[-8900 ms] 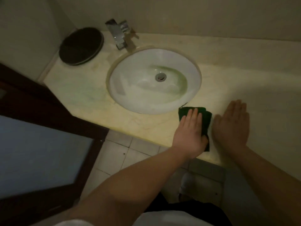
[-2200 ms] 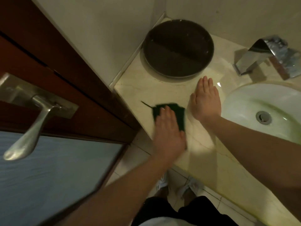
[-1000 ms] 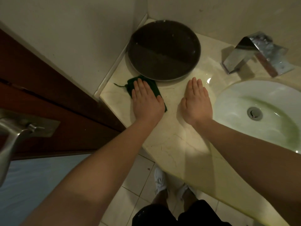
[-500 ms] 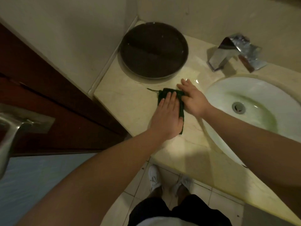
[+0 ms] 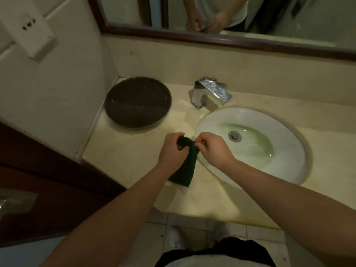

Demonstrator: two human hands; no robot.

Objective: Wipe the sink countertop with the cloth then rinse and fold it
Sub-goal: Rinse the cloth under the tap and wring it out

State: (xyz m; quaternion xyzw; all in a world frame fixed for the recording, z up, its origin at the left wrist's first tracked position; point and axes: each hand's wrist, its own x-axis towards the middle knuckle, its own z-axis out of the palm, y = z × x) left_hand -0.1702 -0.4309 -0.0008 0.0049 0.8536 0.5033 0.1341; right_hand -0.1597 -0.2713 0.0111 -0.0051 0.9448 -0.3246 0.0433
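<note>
Head view shows the left hand [image 5: 172, 151] and right hand [image 5: 213, 149], fingers curled, each pinching the top edge of the dark green cloth [image 5: 185, 166] so it hangs over the counter [image 5: 125, 151] just beside the sink [image 5: 285, 151], probably ready for rinsing under the faucet [image 5: 208, 93].

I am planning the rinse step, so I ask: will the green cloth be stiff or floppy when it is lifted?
Probably floppy: the cloth droops limply below the left hand and right hand, which grip its top edge. Likely light too, since a few curled fingers seem enough to carry it. It should not slip easily, as its surface looks soft and matte.
</note>
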